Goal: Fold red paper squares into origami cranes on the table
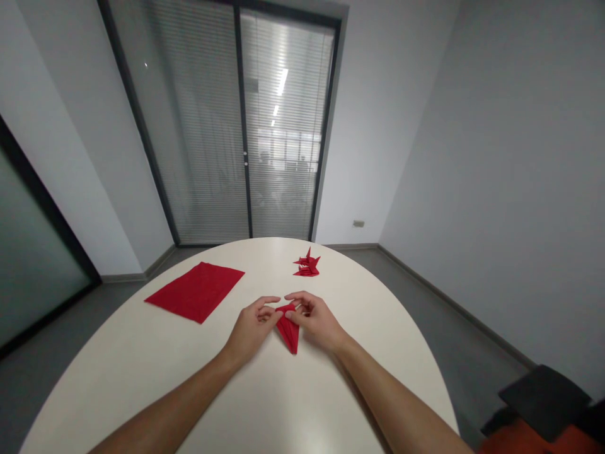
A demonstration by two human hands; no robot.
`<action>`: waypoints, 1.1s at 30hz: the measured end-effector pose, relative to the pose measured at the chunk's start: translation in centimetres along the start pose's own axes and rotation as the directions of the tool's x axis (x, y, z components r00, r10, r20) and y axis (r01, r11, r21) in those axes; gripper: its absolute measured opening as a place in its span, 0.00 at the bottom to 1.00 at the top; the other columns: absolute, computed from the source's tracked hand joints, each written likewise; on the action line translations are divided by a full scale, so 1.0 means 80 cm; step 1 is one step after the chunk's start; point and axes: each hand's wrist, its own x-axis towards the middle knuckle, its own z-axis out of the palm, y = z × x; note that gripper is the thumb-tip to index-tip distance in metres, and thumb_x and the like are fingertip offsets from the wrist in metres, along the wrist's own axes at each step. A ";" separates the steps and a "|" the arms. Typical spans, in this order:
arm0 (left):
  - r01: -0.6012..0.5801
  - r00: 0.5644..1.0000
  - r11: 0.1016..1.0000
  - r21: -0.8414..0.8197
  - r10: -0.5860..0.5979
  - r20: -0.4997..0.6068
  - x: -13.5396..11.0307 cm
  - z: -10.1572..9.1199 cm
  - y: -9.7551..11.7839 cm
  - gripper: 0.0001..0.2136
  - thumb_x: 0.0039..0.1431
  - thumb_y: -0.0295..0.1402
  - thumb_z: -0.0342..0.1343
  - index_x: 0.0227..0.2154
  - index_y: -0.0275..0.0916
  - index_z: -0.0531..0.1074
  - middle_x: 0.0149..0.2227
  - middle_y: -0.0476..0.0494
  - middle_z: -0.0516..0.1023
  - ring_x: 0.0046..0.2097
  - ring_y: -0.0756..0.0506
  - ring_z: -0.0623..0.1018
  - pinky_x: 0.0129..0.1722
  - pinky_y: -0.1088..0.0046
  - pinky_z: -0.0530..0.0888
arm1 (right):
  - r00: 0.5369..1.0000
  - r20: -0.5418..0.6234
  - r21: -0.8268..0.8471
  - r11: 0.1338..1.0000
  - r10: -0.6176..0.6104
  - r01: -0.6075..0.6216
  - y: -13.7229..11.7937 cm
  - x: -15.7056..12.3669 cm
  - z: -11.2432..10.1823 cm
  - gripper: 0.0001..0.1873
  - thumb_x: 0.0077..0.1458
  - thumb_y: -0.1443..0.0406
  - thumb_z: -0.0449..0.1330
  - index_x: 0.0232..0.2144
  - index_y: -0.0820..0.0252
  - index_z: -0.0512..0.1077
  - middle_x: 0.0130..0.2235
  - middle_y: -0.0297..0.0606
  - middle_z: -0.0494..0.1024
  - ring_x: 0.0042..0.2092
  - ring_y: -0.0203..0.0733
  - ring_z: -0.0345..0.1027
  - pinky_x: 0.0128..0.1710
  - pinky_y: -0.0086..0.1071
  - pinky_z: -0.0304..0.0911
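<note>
A partly folded red paper piece (288, 330) lies on the white round table (265, 403), its narrow point toward me. My left hand (252, 326) pinches its upper left edge with curled fingers. My right hand (314, 318) grips its upper right part, fingers bent over the fold. Both hands touch the paper and nearly meet at its top.
A flat stack of red paper sheets (195, 291) lies on the table to the left. Finished folded red paper figures (307, 265) sit near the far edge. A dark chair (548, 403) stands at the lower right. Glass doors with blinds are behind the table.
</note>
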 end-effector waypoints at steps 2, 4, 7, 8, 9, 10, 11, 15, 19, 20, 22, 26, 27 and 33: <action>-0.001 1.000 1.000 0.017 0.001 -0.012 0.001 0.000 0.000 0.13 0.55 0.40 0.60 0.40 0.37 0.75 0.33 0.42 0.83 0.36 0.43 0.82 0.39 0.68 0.75 | 1.000 -0.001 0.006 1.000 0.001 -0.001 0.001 0.000 0.001 0.20 0.51 0.61 0.67 0.47 0.58 0.75 0.36 0.35 0.76 0.33 0.36 0.67 0.36 0.32 0.62; 0.004 0.999 1.000 0.027 -0.003 -0.035 0.003 0.000 0.001 0.12 0.55 0.40 0.60 0.36 0.37 0.75 0.33 0.42 0.83 0.36 0.43 0.82 0.38 0.68 0.76 | 1.000 -0.006 0.012 1.000 0.005 -0.004 0.004 0.001 0.002 0.20 0.51 0.62 0.67 0.47 0.58 0.75 0.37 0.36 0.77 0.36 0.38 0.69 0.39 0.33 0.64; 0.024 0.997 0.999 0.027 -0.023 -0.071 0.004 0.000 0.000 0.12 0.54 0.41 0.59 0.35 0.38 0.73 0.29 0.44 0.82 0.31 0.44 0.80 0.32 0.70 0.74 | 1.000 -0.003 0.044 0.999 0.019 -0.019 0.009 0.002 0.003 0.20 0.50 0.63 0.68 0.47 0.58 0.74 0.40 0.38 0.79 0.40 0.41 0.72 0.42 0.35 0.65; 0.023 0.997 0.999 0.027 -0.021 -0.078 0.004 -0.001 0.000 0.11 0.54 0.41 0.59 0.34 0.38 0.72 0.29 0.45 0.81 0.31 0.45 0.80 0.31 0.71 0.74 | 1.000 0.001 0.053 0.998 0.023 -0.023 0.009 0.002 0.003 0.19 0.50 0.63 0.68 0.46 0.58 0.74 0.40 0.38 0.80 0.40 0.41 0.72 0.42 0.36 0.66; 0.014 0.997 0.999 0.032 -0.011 -0.082 0.004 -0.001 -0.001 0.11 0.54 0.41 0.59 0.34 0.38 0.72 0.29 0.45 0.81 0.31 0.45 0.80 0.31 0.71 0.74 | 1.000 0.009 0.055 0.998 0.024 -0.024 0.009 0.002 0.002 0.18 0.50 0.63 0.67 0.45 0.59 0.75 0.40 0.39 0.80 0.39 0.41 0.73 0.42 0.36 0.66; -0.003 0.997 0.999 0.041 0.006 -0.081 0.003 0.000 -0.001 0.10 0.54 0.40 0.59 0.34 0.38 0.72 0.30 0.45 0.81 0.31 0.45 0.80 0.33 0.71 0.74 | 1.000 0.024 0.048 0.999 0.021 -0.022 0.008 0.002 0.001 0.17 0.51 0.62 0.67 0.44 0.59 0.76 0.40 0.39 0.81 0.39 0.41 0.73 0.41 0.36 0.66; -0.023 0.997 0.998 0.052 0.027 -0.076 0.003 0.000 0.000 0.10 0.54 0.40 0.59 0.34 0.38 0.73 0.31 0.45 0.82 0.32 0.45 0.80 0.34 0.71 0.75 | 0.999 0.044 0.032 0.999 0.013 -0.015 0.006 0.001 -0.001 0.16 0.53 0.61 0.66 0.44 0.59 0.76 0.41 0.40 0.82 0.39 0.42 0.73 0.41 0.36 0.66; -0.056 0.997 0.993 0.105 0.061 -0.039 0.002 0.002 0.003 0.10 0.54 0.39 0.59 0.35 0.38 0.76 0.33 0.44 0.82 0.35 0.45 0.80 0.39 0.69 0.75 | 0.995 0.098 -0.052 0.999 -0.013 0.018 -0.003 -0.002 -0.006 0.14 0.56 0.59 0.64 0.43 0.59 0.79 0.44 0.42 0.82 0.43 0.45 0.74 0.45 0.38 0.66; -0.012 0.995 0.994 0.109 0.023 -0.101 0.005 0.000 0.003 0.11 0.54 0.41 0.59 0.34 0.38 0.76 0.33 0.43 0.83 0.35 0.43 0.81 0.38 0.68 0.75 | 0.997 0.074 -0.073 0.997 -0.026 0.031 -0.001 -0.002 -0.005 0.18 0.55 0.60 0.65 0.48 0.58 0.77 0.45 0.41 0.81 0.44 0.45 0.74 0.46 0.39 0.66; -0.003 0.992 0.995 0.100 0.016 -0.124 0.006 -0.001 0.003 0.12 0.54 0.42 0.59 0.35 0.38 0.75 0.33 0.43 0.83 0.35 0.43 0.81 0.38 0.68 0.75 | 0.997 0.076 -0.050 0.998 -0.030 0.034 0.001 -0.001 -0.005 0.18 0.55 0.60 0.65 0.48 0.58 0.76 0.45 0.41 0.81 0.44 0.45 0.74 0.47 0.39 0.66; 0.012 0.988 0.996 0.084 0.001 -0.156 0.008 -0.003 0.002 0.13 0.54 0.43 0.59 0.35 0.38 0.74 0.33 0.43 0.83 0.34 0.43 0.82 0.37 0.67 0.75 | 0.996 0.080 0.007 1.000 -0.026 0.026 0.005 0.000 -0.005 0.17 0.54 0.60 0.66 0.45 0.59 0.77 0.44 0.41 0.81 0.44 0.45 0.74 0.47 0.39 0.65; 0.010 0.990 0.996 0.088 0.003 -0.144 0.007 -0.003 0.002 0.13 0.52 0.43 0.59 0.33 0.39 0.72 0.30 0.44 0.82 0.33 0.43 0.81 0.36 0.68 0.75 | 0.998 0.045 0.054 0.998 0.040 -0.043 0.010 0.003 -0.011 0.16 0.50 0.58 0.69 0.39 0.62 0.79 0.38 0.41 0.82 0.37 0.43 0.74 0.41 0.37 0.65; 0.007 0.991 0.995 0.095 0.006 -0.133 0.007 -0.002 0.003 0.12 0.52 0.43 0.60 0.32 0.39 0.72 0.30 0.44 0.82 0.33 0.43 0.81 0.36 0.69 0.75 | 0.998 0.034 0.061 0.996 0.057 -0.059 0.010 0.004 -0.014 0.17 0.49 0.57 0.70 0.38 0.62 0.79 0.37 0.41 0.83 0.36 0.43 0.73 0.40 0.36 0.65; 0.005 0.993 0.989 0.148 0.013 -0.117 0.006 0.000 0.005 0.11 0.50 0.42 0.60 0.30 0.39 0.73 0.29 0.45 0.82 0.32 0.43 0.80 0.35 0.69 0.74 | 0.992 0.041 0.158 0.980 0.118 -0.123 0.008 0.007 -0.032 0.23 0.47 0.52 0.71 0.39 0.63 0.80 0.36 0.43 0.83 0.35 0.42 0.74 0.39 0.36 0.65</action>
